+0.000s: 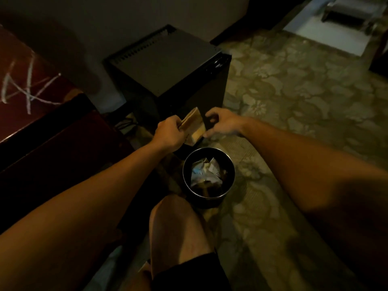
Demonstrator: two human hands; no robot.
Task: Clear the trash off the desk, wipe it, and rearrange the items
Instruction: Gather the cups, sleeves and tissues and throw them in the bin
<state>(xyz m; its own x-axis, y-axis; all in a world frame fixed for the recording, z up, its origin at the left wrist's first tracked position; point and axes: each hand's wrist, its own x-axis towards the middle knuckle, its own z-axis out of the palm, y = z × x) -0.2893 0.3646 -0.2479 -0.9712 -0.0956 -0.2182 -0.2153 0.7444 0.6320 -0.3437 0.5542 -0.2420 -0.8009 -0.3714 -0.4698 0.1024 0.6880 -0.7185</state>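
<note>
— Where is the trash right now?

— In my left hand [170, 131]. Its fingers are curled round a flat tan piece of cardboard or folded paper [194, 128], pinching it at its left edge. The piece runs slantwise, long axis from about 11 o'clock down to 5 o'clock, lower end tipped toward the bin.

— And the bin?

— The round black wastebasket [208, 177] stands on the patterned carpet [294, 91] at 6 o'clock from the cardboard, just below both hands, already holding crumpled white paper [206, 171]. The left hand is nearer to it than the right, I judge, though only slightly.

— What's your right hand doing?

— My right hand [222, 123] hovers at 3 o'clock of the cardboard, fingers loosely curled, fingertips just beside its right edge. Whether they touch it I cannot tell; it's dim.

— Arms?

— Both forearms reach forward and converge over the bin, my knee beneath them. The dark red bench [31, 80] lies at 9 o'clock, the black boxy cabinet [168, 64] at 12.

— Next?

— Probably letting go, so the piece drops straight down.
</note>
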